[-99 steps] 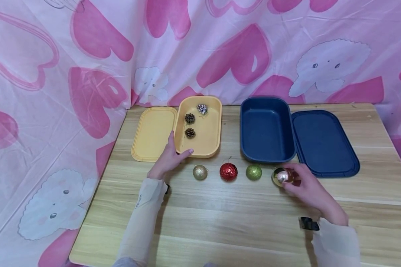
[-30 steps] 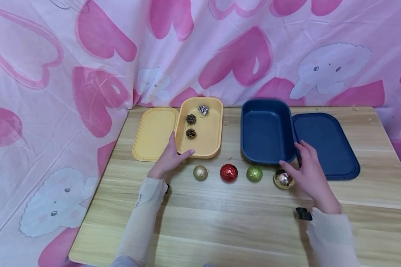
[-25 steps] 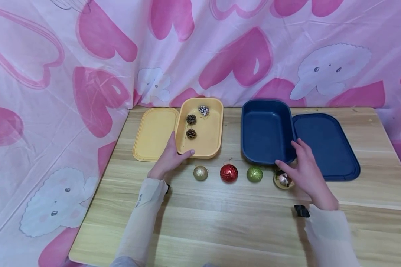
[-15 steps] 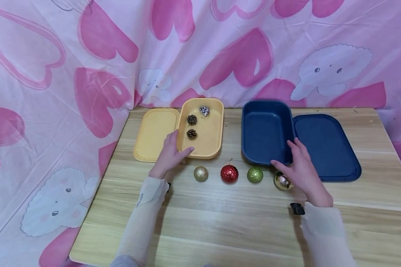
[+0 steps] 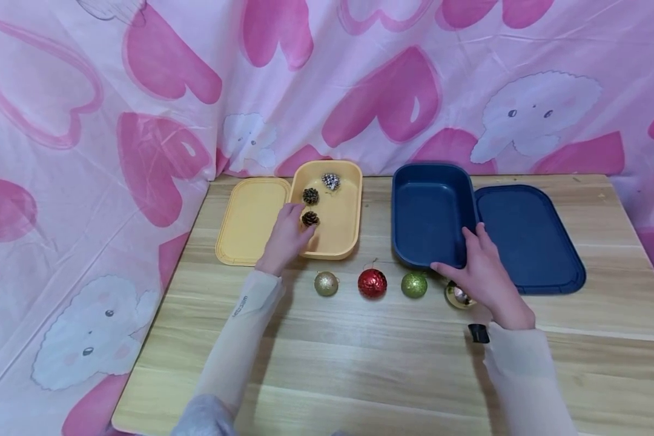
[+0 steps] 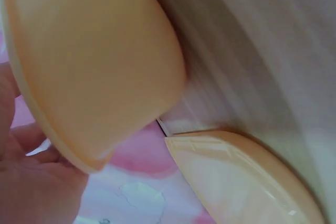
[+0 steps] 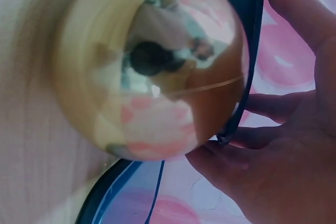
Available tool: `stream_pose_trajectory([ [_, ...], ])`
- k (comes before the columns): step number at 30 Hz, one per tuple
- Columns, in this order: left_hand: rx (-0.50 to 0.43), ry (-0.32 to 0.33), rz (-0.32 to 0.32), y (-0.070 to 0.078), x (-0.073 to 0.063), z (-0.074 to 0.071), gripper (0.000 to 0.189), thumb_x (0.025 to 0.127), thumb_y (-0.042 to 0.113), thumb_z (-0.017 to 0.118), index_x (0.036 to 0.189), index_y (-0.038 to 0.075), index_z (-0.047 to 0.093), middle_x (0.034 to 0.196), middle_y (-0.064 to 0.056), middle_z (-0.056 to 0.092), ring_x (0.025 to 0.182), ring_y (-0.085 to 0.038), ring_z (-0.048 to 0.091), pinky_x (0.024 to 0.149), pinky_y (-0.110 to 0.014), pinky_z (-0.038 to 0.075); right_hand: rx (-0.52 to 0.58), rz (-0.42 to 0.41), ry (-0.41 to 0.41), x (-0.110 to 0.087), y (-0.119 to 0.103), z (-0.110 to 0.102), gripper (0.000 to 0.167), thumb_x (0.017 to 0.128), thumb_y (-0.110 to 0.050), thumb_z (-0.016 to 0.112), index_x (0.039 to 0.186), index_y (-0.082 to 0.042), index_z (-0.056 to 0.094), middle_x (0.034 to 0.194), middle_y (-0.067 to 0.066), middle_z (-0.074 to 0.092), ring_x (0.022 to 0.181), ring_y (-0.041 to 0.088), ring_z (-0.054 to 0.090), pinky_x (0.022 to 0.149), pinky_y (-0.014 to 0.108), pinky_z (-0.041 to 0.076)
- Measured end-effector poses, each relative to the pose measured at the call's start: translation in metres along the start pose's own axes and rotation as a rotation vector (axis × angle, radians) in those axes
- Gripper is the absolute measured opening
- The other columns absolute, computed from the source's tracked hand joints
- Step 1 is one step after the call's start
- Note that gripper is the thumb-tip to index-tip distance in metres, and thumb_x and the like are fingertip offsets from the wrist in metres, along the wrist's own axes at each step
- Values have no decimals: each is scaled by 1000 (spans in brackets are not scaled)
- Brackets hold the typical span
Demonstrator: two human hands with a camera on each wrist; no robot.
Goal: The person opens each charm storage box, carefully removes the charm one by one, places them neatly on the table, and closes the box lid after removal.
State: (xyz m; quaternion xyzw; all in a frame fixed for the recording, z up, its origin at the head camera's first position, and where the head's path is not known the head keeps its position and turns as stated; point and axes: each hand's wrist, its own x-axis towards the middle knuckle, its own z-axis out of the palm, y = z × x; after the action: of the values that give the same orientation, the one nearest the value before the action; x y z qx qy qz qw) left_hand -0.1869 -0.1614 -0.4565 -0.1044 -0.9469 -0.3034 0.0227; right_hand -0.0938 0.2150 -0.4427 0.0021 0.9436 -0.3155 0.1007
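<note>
In the head view my left hand [image 5: 284, 241] is over the near left rim of the yellow box [image 5: 346, 239], thumb and fingers spread on either side of the front pine cone [image 5: 310, 218]; contact cannot be told. Two more pine cones, one brown [image 5: 310, 195] and one white-tipped [image 5: 330, 181], lie in that box. My right hand [image 5: 487, 275] is at the near right corner of the blue box [image 5: 433, 218], its thumb by the front rim and its fingers over the right rim. Below it a shiny gold bauble [image 5: 458, 297] is partly covered; the right wrist view shows this bauble [image 7: 157, 66] close up.
A gold glitter bauble [image 5: 326, 283], a red bauble [image 5: 372, 283] and a green one [image 5: 414, 284] form a row before the boxes. The yellow lid [image 5: 251, 221] lies left, the blue lid [image 5: 531, 239] right. A pink curtain [image 5: 381, 91] hangs behind the table [image 5: 370, 363].
My right hand has released the gold bauble and moved left to the blue box's corner. My left hand has left the yellow box's rim and reached inward to the front pine cone.
</note>
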Motion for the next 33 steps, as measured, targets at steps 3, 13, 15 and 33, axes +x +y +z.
stream_pose_trajectory([
  [3,52,-51,-23,3,7,4,61,88,18,68,138,-7,43,133,-23,48,122,-35,51,108,-42,42,-6,12,-14,0,-1,-1,111,82,-62,65,152,6,11,158,29,-9,143,55,3,105,74,20],
  [13,135,-132,-167,9,17,13,59,91,18,61,138,-9,39,135,-28,45,117,-42,54,104,-48,45,-12,19,-28,0,-3,-3,110,82,-61,65,151,6,13,158,30,-8,142,56,3,106,74,18],
  [15,143,-144,-189,10,18,14,59,91,18,61,138,-9,39,135,-29,44,117,-42,55,103,-48,46,-10,24,-32,0,-3,-4,110,82,-61,65,152,6,13,158,30,-9,142,56,3,106,74,17],
  [33,180,-185,-188,10,26,19,47,91,14,59,128,-12,46,121,-30,54,111,-41,57,100,-47,48,7,31,-56,0,-5,-5,107,84,-57,66,152,5,11,158,28,-12,143,55,0,105,75,17],
])
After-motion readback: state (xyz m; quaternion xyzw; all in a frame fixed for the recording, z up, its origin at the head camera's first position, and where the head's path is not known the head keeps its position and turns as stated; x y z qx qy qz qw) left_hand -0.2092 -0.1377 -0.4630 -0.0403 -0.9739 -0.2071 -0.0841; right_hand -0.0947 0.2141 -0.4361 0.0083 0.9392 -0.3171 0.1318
